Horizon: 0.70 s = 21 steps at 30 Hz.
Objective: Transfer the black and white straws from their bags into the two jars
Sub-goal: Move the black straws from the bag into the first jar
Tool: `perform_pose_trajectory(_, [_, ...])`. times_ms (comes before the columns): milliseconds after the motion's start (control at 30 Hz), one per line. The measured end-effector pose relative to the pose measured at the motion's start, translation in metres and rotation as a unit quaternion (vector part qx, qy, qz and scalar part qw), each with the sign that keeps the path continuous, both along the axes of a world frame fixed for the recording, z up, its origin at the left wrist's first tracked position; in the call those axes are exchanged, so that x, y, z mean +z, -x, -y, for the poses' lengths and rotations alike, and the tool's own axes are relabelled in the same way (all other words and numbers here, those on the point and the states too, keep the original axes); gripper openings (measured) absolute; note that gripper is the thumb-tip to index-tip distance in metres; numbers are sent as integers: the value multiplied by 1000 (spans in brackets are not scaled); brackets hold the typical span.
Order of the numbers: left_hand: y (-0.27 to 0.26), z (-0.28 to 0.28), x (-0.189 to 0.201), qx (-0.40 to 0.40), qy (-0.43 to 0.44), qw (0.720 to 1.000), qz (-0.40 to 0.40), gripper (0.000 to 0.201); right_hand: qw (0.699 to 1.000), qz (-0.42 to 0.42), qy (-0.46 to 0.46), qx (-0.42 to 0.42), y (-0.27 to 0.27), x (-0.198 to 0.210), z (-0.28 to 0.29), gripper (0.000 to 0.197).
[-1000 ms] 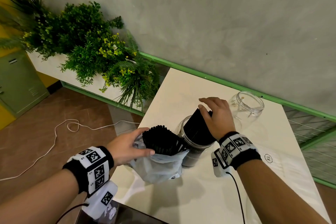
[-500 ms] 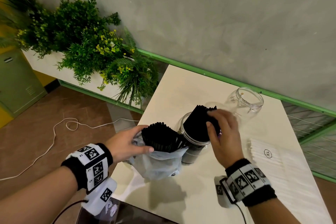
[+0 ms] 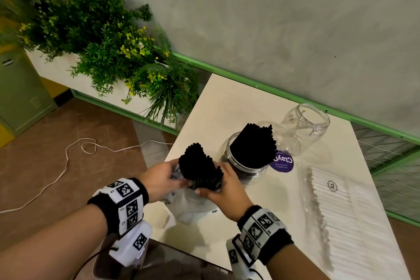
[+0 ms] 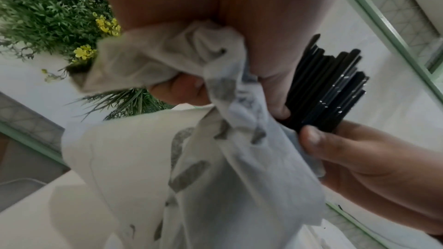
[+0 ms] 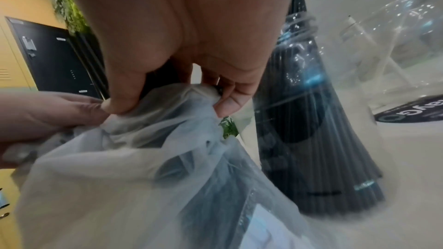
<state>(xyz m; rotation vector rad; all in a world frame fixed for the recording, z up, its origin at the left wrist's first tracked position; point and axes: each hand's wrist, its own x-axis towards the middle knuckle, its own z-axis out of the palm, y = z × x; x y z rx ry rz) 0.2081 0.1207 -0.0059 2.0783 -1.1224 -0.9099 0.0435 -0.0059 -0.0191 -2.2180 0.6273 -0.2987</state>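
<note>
A bundle of black straws (image 3: 200, 167) sticks up out of a thin whitish plastic bag (image 3: 193, 204) on the white table (image 3: 229, 107). My left hand (image 3: 162, 178) grips the bag's bunched rim (image 4: 167, 63) on the left. My right hand (image 3: 221, 188) closes round the straw bundle (image 4: 328, 90) and the bag's edge (image 5: 167, 105) from the right. Just behind stands a clear jar (image 3: 244, 163) filled with black straws (image 3: 253, 145). An empty clear jar (image 3: 304, 127) stands farther back right. White straws in a clear bag (image 3: 336, 211) lie flat at the right.
A round purple sticker (image 3: 283, 161) lies between the jars. Green plants in a white planter (image 3: 109, 48) stand left of the table. A white cable (image 3: 68, 157) runs over the brown floor. A green rail (image 3: 272, 93) lines the wall behind the table.
My right hand left the straws in the filled jar and came down left to the bundle in the bag. The left hand stayed on the bag's rim.
</note>
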Motion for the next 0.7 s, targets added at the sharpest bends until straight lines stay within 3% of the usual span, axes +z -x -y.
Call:
perform_pose_trajectory(200, [6, 1, 5, 15, 33, 998, -54, 33, 999, 28, 29, -12, -5, 11, 5, 61])
perform_pose_trajectory(400, [2, -9, -3, 26, 25, 993, -110, 20, 999, 24, 27, -26, 0, 3, 6, 43])
perform_pose_trajectory(433, [2, -11, -4, 28, 22, 992, -118, 24, 999, 27, 25, -30, 1, 2, 5, 40])
perform_pose_trajectory(567, [-1, -13, -3, 24, 34, 985, -170, 74, 997, 46, 26, -50, 2, 1, 4, 34])
perform_pose_trajectory(700, [3, -10, 4, -12, 33, 985, -168, 84, 997, 46, 23, -53, -2, -1, 4, 29])
